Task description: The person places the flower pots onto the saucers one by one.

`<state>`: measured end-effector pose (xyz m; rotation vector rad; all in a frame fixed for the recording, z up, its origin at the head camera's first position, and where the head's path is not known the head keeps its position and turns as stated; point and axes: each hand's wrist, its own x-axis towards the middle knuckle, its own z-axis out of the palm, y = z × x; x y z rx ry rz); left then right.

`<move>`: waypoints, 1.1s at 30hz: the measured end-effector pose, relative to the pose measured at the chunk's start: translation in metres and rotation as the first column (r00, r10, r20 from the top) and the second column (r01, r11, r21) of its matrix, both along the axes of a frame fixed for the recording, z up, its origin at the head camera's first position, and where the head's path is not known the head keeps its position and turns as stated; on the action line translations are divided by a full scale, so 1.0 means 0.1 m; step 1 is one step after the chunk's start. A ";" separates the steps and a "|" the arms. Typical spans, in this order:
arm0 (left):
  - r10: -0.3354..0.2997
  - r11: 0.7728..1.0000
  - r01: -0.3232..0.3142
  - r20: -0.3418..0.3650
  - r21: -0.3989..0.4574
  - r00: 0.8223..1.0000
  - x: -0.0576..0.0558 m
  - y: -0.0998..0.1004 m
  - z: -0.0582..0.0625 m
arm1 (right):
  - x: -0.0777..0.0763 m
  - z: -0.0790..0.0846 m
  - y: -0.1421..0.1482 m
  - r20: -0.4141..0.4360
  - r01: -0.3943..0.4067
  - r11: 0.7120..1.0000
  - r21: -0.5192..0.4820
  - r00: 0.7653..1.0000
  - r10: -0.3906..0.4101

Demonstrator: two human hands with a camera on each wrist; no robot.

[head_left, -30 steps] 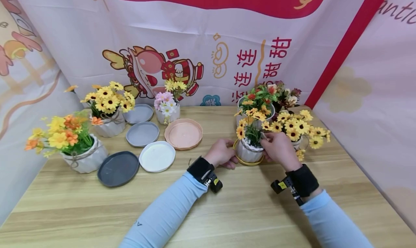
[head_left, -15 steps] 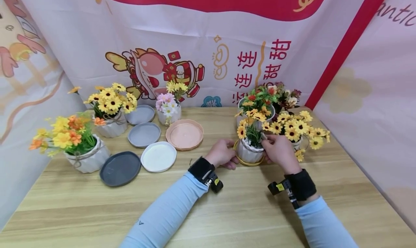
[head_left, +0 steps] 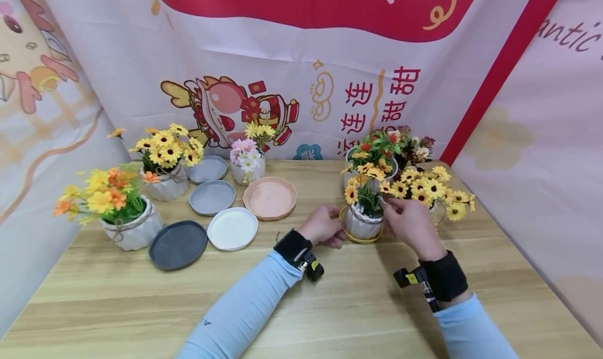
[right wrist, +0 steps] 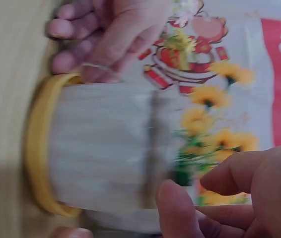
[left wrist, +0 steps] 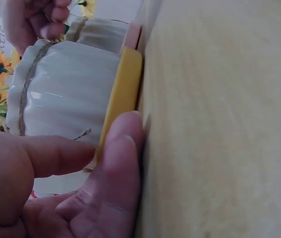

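Note:
A white ribbed flower pot (head_left: 360, 223) of orange daisy-like flowers (head_left: 365, 178) stands on a yellow saucer (head_left: 361, 239). My left hand (head_left: 322, 227) is at the pot's left side; in the left wrist view, thumb and fingers pinch the edge of the yellow saucer (left wrist: 122, 89). Across from it, my right hand (head_left: 411, 225) grips the pot at its upper right rim. The right wrist view has the right thumb (right wrist: 173, 203) at the rim, beside the twine (right wrist: 155, 144); the index finger bends over the flower side. The ends of the other right fingers are partly hidden.
To the left lie a dark grey saucer (head_left: 178, 245), a white one (head_left: 233, 229), a peach one (head_left: 270, 198) and two light grey ones. Several potted flowers stand behind these, and more crowd the right back, such as yellow daisies (head_left: 433, 186). A printed cloth (head_left: 301, 50) hangs behind.
The head view has tilted up a little, so the scene sits slightly lower and the left-hand pots further right. Both hands stay at the pot and saucer; the right wrist shifts slightly.

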<state>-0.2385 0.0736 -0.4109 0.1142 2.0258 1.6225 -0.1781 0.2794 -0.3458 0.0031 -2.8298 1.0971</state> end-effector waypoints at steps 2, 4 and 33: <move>-0.017 1.000 0.017 -0.003 -0.007 1.000 0.00 -0.02 0.03 | 0.07 0.10 -0.03 -0.089 0.003 0.999 0.051 0.996 0.002; -0.037 0.999 0.037 -0.022 -0.019 0.999 -0.02 -0.08 0.08 | 0.14 0.21 -0.09 -0.190 0.009 0.997 0.082 0.982 0.007; 0.146 0.941 -0.252 -0.401 -0.228 0.904 0.33 -2.30 0.90 | -0.81 0.24 -1.62 0.150 -0.199 0.979 0.033 0.970 0.192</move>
